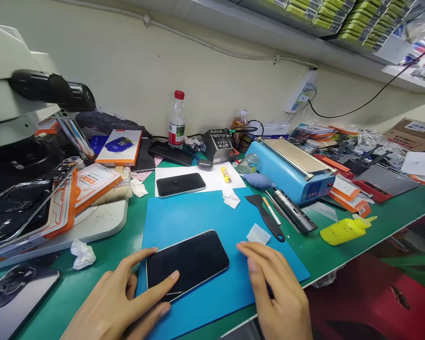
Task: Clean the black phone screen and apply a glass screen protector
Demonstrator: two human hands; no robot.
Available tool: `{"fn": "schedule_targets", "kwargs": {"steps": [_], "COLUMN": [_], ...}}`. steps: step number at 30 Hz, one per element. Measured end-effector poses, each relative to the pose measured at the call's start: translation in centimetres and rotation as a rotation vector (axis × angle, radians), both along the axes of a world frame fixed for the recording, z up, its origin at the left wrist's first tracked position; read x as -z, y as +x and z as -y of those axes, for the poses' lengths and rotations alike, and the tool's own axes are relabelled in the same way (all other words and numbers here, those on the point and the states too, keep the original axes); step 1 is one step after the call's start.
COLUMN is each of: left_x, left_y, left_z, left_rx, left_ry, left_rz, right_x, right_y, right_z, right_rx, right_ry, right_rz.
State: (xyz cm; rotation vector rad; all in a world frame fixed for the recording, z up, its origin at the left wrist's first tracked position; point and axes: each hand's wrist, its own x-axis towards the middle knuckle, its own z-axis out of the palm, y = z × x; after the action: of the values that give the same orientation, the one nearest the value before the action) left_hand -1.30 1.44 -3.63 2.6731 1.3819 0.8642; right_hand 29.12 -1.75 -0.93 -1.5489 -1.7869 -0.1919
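A smartphone (pixel 189 262) with a dark screen lies at a slant on the blue mat (pixel 184 212). My left hand (pixel 127 293) grips its left end, one finger at the far corner and another lying across the screen. To the right of the phone, apart from it, is my right hand (pixel 276 288). Its fingers are stretched out and nothing shows in them; part of the palm side is hidden. A small white wipe (pixel 258 233) lies just beyond the right fingertips. Past it are a black spatula-like tool (pixel 265 217) and a crumpled tissue (pixel 231 197).
A second phone (pixel 180 184) lies on white paper behind the mat. A blue heated-plate machine (pixel 290 165) and a yellow squeeze bottle (pixel 347 230) stand right. At left are a microscope (pixel 17 108), boxes (pixel 95 186) and another phone (pixel 21 297). The bench edge runs along the right.
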Motion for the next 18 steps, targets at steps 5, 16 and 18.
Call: {"fn": "schedule_targets", "kwargs": {"steps": [5, 16, 18], "left_x": [-0.5, -0.4, -0.3], "left_y": [0.4, 0.3, 0.4], "left_z": [0.4, 0.0, 0.2], "left_rx": [-0.078, 0.001, -0.003], "left_ry": [-0.096, -0.016, 0.020], "left_rz": [0.017, 0.005, -0.020], "right_x": [-0.4, -1.4, -1.1], "right_y": [1.9, -2.3, -2.8], "right_z": [-0.5, -3.8, -3.8], "right_rx": [0.090, -0.018, -0.023], "right_ry": [-0.033, -0.185, -0.167], "right_rz": [-0.098, -0.439, -0.467]}}
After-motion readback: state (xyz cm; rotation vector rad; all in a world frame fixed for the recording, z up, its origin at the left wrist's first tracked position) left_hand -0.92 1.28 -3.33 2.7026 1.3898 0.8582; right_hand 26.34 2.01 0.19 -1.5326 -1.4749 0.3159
